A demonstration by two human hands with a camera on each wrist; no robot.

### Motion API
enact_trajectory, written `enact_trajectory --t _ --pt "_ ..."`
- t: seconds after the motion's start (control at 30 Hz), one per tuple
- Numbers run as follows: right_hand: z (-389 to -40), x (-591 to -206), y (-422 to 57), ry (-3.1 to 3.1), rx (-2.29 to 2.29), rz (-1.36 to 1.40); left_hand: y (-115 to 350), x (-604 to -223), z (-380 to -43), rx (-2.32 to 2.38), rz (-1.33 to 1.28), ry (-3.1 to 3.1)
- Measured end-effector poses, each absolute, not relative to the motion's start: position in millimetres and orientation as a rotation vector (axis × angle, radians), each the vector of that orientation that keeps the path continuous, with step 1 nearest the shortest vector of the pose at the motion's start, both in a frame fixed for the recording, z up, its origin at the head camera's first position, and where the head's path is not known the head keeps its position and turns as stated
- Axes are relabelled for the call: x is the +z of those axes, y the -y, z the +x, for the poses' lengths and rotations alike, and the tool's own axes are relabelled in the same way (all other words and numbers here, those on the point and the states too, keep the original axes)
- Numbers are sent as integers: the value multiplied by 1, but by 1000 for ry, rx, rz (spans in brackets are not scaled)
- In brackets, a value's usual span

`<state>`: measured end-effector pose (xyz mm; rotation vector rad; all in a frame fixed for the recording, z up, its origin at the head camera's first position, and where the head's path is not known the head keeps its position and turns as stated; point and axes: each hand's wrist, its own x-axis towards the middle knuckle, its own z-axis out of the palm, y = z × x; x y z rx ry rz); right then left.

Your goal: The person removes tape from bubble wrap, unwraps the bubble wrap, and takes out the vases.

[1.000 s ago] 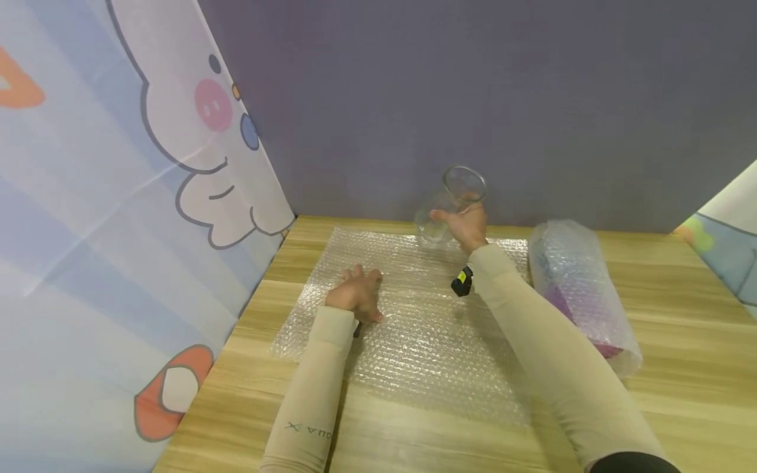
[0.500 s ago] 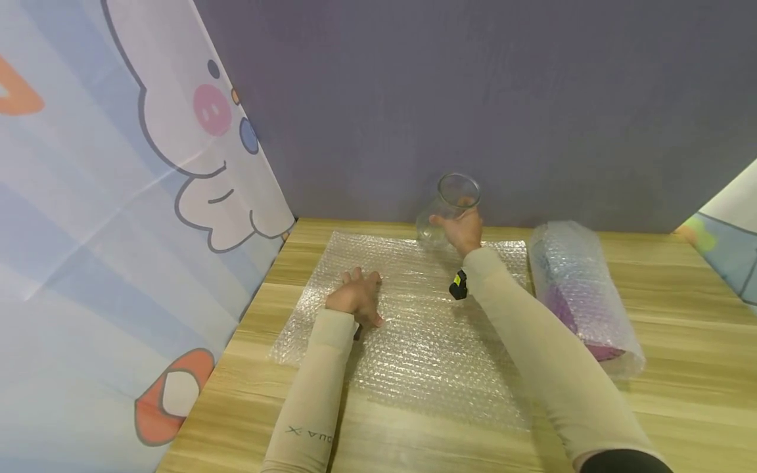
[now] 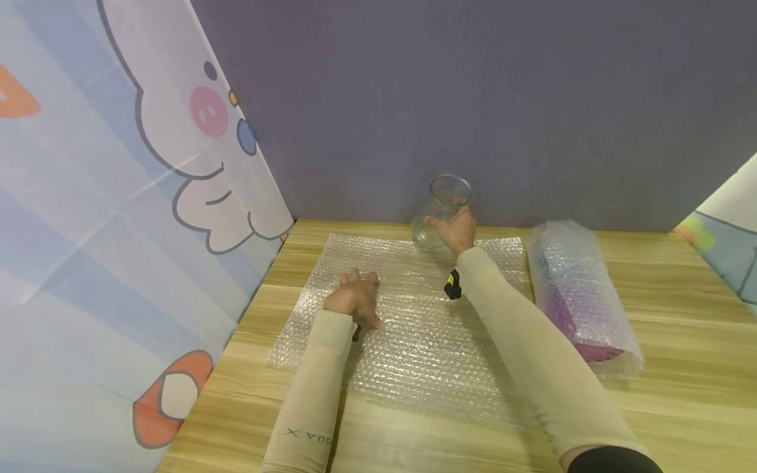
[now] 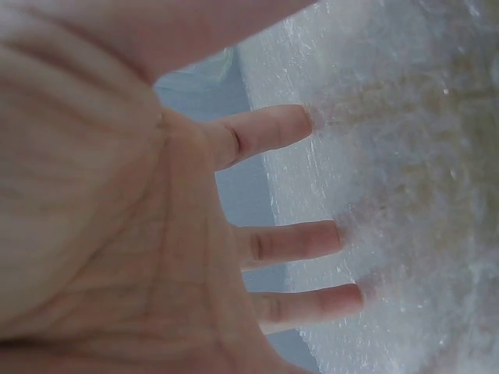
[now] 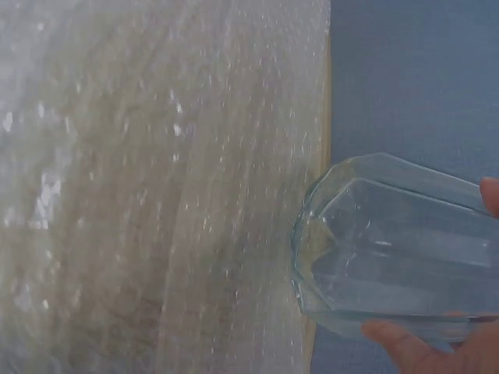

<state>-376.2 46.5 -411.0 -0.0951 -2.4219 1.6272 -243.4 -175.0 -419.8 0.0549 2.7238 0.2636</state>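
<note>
A clear glass vase (image 3: 427,230) with a round mouth and faceted sides leans slightly at the far edge of the bubble wrap sheet (image 3: 426,341). My right hand (image 3: 455,230) grips it around the body, thumb on one side and fingers on the other. In the right wrist view the vase's thick base (image 5: 312,249) is by the sheet's edge; whether it touches the sheet I cannot tell. On the left part of the sheet my left hand (image 3: 355,299) rests with fingers spread, its fingertips (image 4: 323,238) pressing on the bubbles in the left wrist view.
At the right of the wooden table (image 3: 680,315) lies a bubble-wrapped bundle (image 3: 579,295) with purple and blue showing through. A grey wall (image 3: 473,85) stands right behind the table's far edge. A cartoon-printed curtain (image 3: 118,230) hangs along the left side.
My right hand has carried the vase a little to the left and lower, towards the far edge of the sheet. The left hand has stayed in place on the bubble wrap.
</note>
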Motion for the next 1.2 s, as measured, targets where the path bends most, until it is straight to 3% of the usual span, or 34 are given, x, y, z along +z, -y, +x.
enact_trajectory --t 1.2 --pt "-402 -407 -52 2797 1387 1 172 -423 -246 299 26 -2737"
